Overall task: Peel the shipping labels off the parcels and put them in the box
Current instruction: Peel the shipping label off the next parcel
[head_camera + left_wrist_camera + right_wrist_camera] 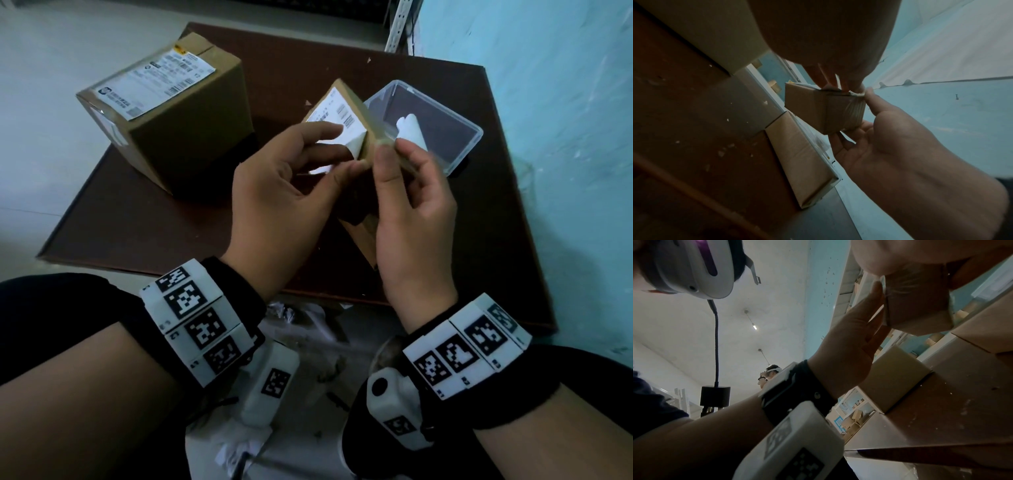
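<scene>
I hold a small cardboard parcel (363,236) up over the table between both hands. Its white shipping label (337,109) is partly peeled, with the near corner curled up. My left hand (342,152) pinches that loose flap between thumb and fingers. My right hand (394,150) grips the parcel's right edge, thumb on top and fingers underneath, as the left wrist view shows on the parcel (818,108). A clear plastic box (459,150) stands just right of the parcel, with one rolled white label (412,132) inside. A large parcel (191,137) at the left carries a full label (154,82).
Everything stands on a dark brown board (154,222) with white scraps on it. A pale blue wall (565,137) runs close along the right. Crumpled white wrapping (308,329) lies below the board's near edge. Another person (772,371) is far off in the right wrist view.
</scene>
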### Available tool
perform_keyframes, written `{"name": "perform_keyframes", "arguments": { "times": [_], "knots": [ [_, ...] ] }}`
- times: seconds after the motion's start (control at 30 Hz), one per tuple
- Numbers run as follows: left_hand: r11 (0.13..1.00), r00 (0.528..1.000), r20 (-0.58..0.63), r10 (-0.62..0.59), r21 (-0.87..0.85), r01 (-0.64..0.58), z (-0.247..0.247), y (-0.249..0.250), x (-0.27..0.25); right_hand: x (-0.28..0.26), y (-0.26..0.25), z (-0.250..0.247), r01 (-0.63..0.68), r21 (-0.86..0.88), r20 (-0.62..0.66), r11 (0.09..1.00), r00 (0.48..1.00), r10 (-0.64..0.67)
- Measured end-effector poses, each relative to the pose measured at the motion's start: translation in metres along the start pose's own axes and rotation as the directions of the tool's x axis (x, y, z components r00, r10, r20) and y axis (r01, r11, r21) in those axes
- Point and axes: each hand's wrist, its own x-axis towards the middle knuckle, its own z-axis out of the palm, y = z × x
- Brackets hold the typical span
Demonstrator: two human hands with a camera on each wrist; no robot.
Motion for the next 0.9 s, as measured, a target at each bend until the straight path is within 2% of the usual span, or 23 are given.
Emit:
{"name": "perform_keyframes", "arguments": {
  "times": [0.13, 0.47, 0.57, 0.73, 0.9],
  "knots": [
    [1.000, 0.999, -0.037, 0.028, 0.011, -0.028, -0.0028, -0.0004, 0.0029, -0.0001, 0.0015, 0.0003, 0.023, -0.016, 0.024, 1.000, 0.999, -0.023],
    [0.973, 0.986, 0.003, 0.169, 0.159, -0.167, -0.0054, -0.0022, 0.0032, 0.0002, 0.0041, 0.0009, 0.024, 0.007, 0.046, 1.000, 0.999, -0.025],
    [0.986, 0.990, -0.020, 0.142, 0.096, -0.139, -0.0048, -0.0025, 0.0044, 0.0001, 0.0034, 0.0006, 0.016, 0.003, 0.036, 1.000, 0.999, -0.016],
    [0.990, 0.993, 0.033, 0.109, 0.088, -0.111, -0.0038, -0.0010, 0.0012, 0.0006, 0.0009, 0.0001, 0.007, 0.006, 0.006, 1.000, 1.000, -0.007],
    [0.977, 0.987, 0.022, 0.159, 0.143, -0.161, -0.0060, -0.0047, 0.0061, -0.0010, -0.0001, 0.0010, 0.005, 0.019, 0.031, 1.000, 1.000, -0.005]
  ]
}}
